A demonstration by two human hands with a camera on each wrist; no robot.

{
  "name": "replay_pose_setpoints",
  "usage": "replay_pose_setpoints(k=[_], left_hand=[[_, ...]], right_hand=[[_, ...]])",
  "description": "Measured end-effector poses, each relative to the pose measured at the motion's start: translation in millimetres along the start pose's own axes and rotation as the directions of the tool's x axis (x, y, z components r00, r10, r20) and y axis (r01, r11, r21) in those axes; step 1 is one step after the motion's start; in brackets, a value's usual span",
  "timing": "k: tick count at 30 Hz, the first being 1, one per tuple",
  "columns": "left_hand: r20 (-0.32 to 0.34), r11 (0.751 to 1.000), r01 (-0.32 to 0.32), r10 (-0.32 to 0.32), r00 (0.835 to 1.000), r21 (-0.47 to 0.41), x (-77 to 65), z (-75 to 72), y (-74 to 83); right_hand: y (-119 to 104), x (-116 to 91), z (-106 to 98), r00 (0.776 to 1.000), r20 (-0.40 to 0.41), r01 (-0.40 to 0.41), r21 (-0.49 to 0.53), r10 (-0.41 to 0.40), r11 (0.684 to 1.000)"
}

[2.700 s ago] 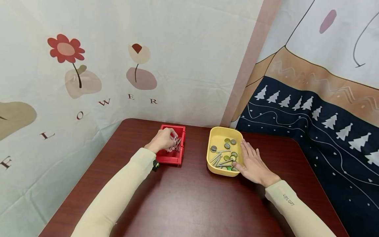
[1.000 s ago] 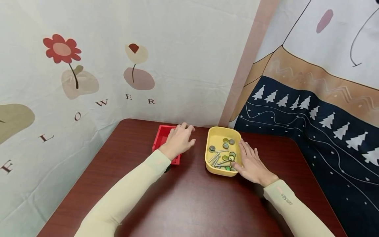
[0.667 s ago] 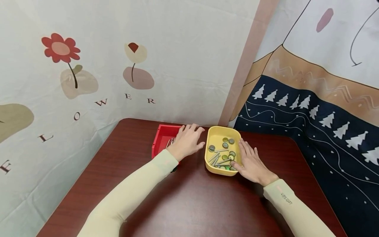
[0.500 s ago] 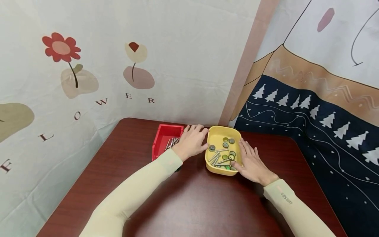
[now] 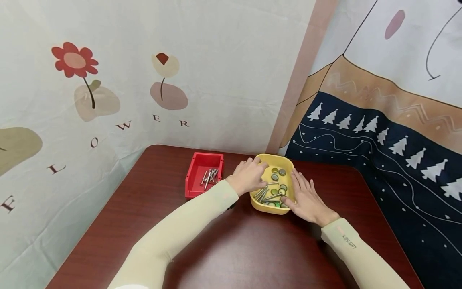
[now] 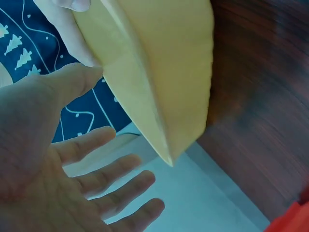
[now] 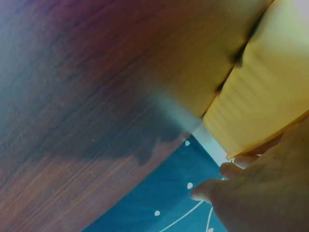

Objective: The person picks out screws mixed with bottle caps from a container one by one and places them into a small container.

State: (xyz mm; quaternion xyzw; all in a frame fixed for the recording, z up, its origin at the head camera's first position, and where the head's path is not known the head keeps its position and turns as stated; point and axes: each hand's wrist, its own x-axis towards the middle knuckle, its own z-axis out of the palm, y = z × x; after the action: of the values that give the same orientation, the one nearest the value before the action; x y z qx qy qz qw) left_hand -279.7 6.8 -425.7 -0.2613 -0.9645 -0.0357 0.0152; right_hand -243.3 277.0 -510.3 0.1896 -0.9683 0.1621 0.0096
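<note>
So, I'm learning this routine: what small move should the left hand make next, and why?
Probably lower the left hand and pinch a metal fastener in the yellow tub. That hand, fingers spread, hangs empty over the tub's left side, the right hand rests at the opposite rim, and similar pieces lie in the red bin, while the tub mixes fasteners with bottle caps.

Free tabletop (image 5: 267, 249) before yellow tray (image 5: 268, 209)

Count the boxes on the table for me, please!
2. A red box sits on the left, and a yellow box sits to its right, beside the right hand. No others show.
</note>
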Motion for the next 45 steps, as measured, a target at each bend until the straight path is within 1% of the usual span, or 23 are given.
replay_pose_setpoints(k=[6, 12, 15, 17, 19, 20, 22, 24, 26, 27, 28, 29, 31, 34, 36, 38, 42, 45], left_hand=[[0.061, 0.999, -0.013, 0.015, 0.998, -0.032, 7.4, -1.1, 12.9], [0.121, 0.997, -0.001, 0.011, 0.993, -0.077, 15.1, -1.2, 22.1], [0.142, 0.997, -0.016, 0.027, 0.989, -0.082, 17.0, -3.8, 27.4], [0.163, 0.997, -0.025, 0.037, 0.986, -0.075, 17.8, -6.7, 32.0], [0.202, 0.997, -0.023, 0.037, 0.979, -0.075, 23.3, -5.9, 35.9], [0.229, 0.997, -0.016, 0.032, 0.973, -0.07, 28.9, -2.1, 37.5], [0.283, 0.998, 0.005, 0.014, 0.959, -0.064, 49.9, 19.9, 37.1], [0.341, 0.999, 0.022, -0.005, 0.94, -0.047, 75.0, 47.5, 34.8], [0.376, 1.0, 0.027, -0.02, 0.926, -0.013, 100.3, 78.6, 32.4], [0.387, 1.0, 0.023, -0.022, 0.922, 0.003, 111.0, 92.4, 31.5], [0.397, 1.0, 0.012, -0.019, 0.918, 0.021, 118.0, 101.2, 31.8], [0.398, 0.999, 0.002, -0.017, 0.917, 0.039, 124.1, 110.5, 32.3], [0.387, 0.997, -0.02, -0.01, 0.922, 0.073, 132.9, 124.9, 33.9], [0.36, 0.991, -0.053, 0.005, 0.933, 0.122, 138.6, 137.4, 35.9], [0.349, 0.987, -0.06, 0.004, 0.937, 0.148, 139.1, 139.4, 37.2], [0.347, 0.982, -0.067, 0.002, 0.938, 0.177, 138.9, 138.7, 38.2], [0.358, 0.972, -0.068, -0.016, 0.934, 0.223, 138.0, 133.6, 39.5], [0.378, 0.968, -0.059, -0.038, 0.925, 0.243, 137.0, 130.6, 39.2]], right_hand=[[0.2, -0.3, 1.1, 1.0, 0.0, -0.004, -0.009, 0.004, 1.0], [1.2, -0.1, 0.3, 1.0, -0.006, 0.007, -0.022, -0.007, 1.0], [1.5, 0.1, 0.3, 1.0, -0.007, 0.009, -0.021, -0.009, 1.0], [1.7, 0.0, 0.2, 1.0, -0.007, 0.007, -0.02, -0.007, 1.0], [2.4, -0.4, 0.0, 1.0, -0.005, 0.005, -0.016, -0.005, 1.0], [2.8, -0.5, -0.2, 1.0, -0.005, 0.005, -0.016, -0.005, 1.0], [3.6, -0.8, -0.5, 1.0, -0.007, 0.006, -0.017, -0.006, 1.0], [4.3, -0.8, -0.9, 1.0, -0.009, 0.007, -0.018, -0.007, 1.0], [4.4, -0.3, -1.1, 1.0, -0.015, 0.009, -0.021, -0.01, 1.0], [4.4, -0.2, -1.2, 1.0, -0.015, 0.009, -0.019, -0.009, 1.0], [4.2, 0.1, -1.2, 1.0, -0.016, 0.01, -0.019, -0.01, 1.0], [4.0, 0.4, -1.3, 1.0, -0.016, 0.011, -0.018, -0.011, 1.0], [3.6, 0.8, -1.3, 1.0, -0.018, 0.014, -0.018, -0.015, 1.0], [3.2, 0.9, -1.0, 1.0, -0.022, 0.022, -0.02, -0.022, 1.0], [3.0, 1.0, -0.8, 1.0, -0.02, 0.023, -0.019, -0.023, 1.0], [2.5, 1.0, -0.7, 1.0, -0.016, 0.021, -0.014, -0.021, 1.0], [1.3, 1.1, -0.6, 1.0, -0.01, 0.015, -0.011, -0.015, 1.0], [0.6, 1.1, -0.1, 1.0, -0.013, 0.01, -0.006, -0.01, 1.0]])
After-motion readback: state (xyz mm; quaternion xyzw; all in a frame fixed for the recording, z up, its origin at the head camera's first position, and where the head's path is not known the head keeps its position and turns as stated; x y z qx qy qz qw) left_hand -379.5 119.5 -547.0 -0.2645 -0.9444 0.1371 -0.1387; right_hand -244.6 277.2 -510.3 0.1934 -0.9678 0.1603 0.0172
